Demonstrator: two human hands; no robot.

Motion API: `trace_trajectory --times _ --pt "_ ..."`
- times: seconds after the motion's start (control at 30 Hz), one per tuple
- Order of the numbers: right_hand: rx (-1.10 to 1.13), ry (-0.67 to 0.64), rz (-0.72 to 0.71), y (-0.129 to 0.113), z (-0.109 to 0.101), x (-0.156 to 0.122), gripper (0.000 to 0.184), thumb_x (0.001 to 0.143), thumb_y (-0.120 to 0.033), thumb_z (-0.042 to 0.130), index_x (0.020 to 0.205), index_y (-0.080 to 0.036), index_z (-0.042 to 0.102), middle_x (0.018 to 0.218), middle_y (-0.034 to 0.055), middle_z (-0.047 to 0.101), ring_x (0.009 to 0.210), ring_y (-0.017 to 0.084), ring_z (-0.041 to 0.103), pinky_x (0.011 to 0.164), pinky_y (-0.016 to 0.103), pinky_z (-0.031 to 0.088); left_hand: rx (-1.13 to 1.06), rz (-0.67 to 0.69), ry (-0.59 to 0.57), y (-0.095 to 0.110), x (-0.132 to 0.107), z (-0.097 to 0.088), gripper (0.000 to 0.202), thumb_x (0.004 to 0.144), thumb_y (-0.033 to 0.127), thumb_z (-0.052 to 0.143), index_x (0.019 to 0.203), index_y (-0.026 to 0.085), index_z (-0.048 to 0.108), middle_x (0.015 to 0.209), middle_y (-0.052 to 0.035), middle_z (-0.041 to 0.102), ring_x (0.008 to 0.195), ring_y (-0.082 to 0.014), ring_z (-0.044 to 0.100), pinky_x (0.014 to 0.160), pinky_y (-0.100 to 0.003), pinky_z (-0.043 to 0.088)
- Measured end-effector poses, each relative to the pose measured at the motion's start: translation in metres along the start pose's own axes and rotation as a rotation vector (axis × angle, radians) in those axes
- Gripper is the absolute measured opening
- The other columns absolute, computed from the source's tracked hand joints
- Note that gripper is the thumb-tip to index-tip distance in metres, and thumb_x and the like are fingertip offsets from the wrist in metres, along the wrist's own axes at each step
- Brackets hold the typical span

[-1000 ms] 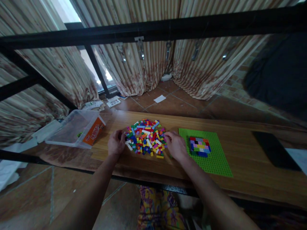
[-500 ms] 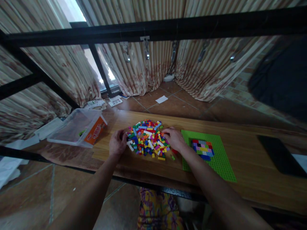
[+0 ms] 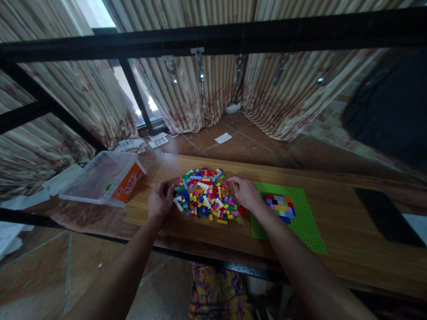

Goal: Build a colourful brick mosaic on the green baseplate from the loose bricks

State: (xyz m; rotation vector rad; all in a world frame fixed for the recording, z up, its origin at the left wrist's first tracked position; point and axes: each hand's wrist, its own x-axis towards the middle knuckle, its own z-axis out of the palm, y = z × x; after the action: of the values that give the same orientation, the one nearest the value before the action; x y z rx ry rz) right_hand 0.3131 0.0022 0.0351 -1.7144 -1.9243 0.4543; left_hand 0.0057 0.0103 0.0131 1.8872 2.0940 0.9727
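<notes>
A loose pile of toy building bricks [image 3: 204, 195] in many colours lies on the wooden table. At its left edge is my left hand [image 3: 160, 200], its fingers curled together; whatever they may hold is hidden. My right hand [image 3: 246, 194] is at the pile's right edge, thumb and fingers bent in a pinch toward the bricks. Anything between those fingertips is too small to make out. Just right of that hand lies a green studded baseplate [image 3: 308, 222], partly covered by my right forearm. On it sits a patch of joined bricks [image 3: 280, 207] in red, pink, yellow, blue and other colours.
A clear plastic box [image 3: 96, 178] with an orange label stands left of the pile, a little green inside it. Toward the right end of the table [image 3: 340, 213] lies a flat black object [image 3: 388, 218]. A dark metal bar [image 3: 213, 42] crosses beyond the table.
My right hand has drawn back slightly to the right, away from the pile. My left hand stays at the left edge. The whole view has shifted a little.
</notes>
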Motion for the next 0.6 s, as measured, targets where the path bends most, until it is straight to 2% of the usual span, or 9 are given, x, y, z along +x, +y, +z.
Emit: trace_trajectory --times 0.13,0.27,0.43,0.6 --pt "-0.092 -0.094 -0.098 -0.002 0.003 0.021 0.029 0.088 -0.011 0.048 0.099 -0.023 0.073 0.097 0.0043 0.066 0.087 0.016 0.061 0.081 0.024 0.043 0.006 0.001 -0.009 -0.001 0.001 0.0 0.033 0.083 0.042 0.049 0.101 0.018 0.064 0.096 -0.0095 0.068 0.09 -0.0219 0.063 0.082 -0.034 0.05" --pt "-0.126 -0.15 -0.129 -0.001 0.005 0.025 0.021 0.089 -0.016 0.052 0.092 -0.021 0.072 0.097 0.004 0.063 0.086 0.016 0.059 0.081 0.024 0.042 0.029 0.005 -0.009 0.001 0.002 -0.002 0.035 0.083 0.042 0.048 0.104 0.018 0.064 0.098 -0.0098 0.068 0.092 -0.0227 0.063 0.082 -0.034 0.05" --pt "-0.173 -0.109 -0.052 -0.003 0.002 0.015 0.015 0.09 -0.016 0.053 0.091 -0.018 0.067 0.1 0.0065 0.064 0.091 0.016 0.059 0.085 0.025 0.041 0.058 0.009 -0.027 0.001 0.004 -0.004 0.037 0.082 0.045 0.048 0.104 0.02 0.064 0.098 -0.0092 0.068 0.091 -0.0238 0.063 0.081 -0.034 0.05" --pt "-0.165 -0.024 0.067 -0.009 -0.008 -0.013 0.016 0.092 -0.016 0.05 0.099 -0.017 0.063 0.101 0.0086 0.066 0.095 0.018 0.061 0.085 0.027 0.043 0.09 0.017 -0.041 0.004 0.006 -0.006 0.037 0.081 0.045 0.049 0.103 0.02 0.064 0.099 -0.01 0.069 0.091 -0.0256 0.063 0.078 -0.036 0.051"
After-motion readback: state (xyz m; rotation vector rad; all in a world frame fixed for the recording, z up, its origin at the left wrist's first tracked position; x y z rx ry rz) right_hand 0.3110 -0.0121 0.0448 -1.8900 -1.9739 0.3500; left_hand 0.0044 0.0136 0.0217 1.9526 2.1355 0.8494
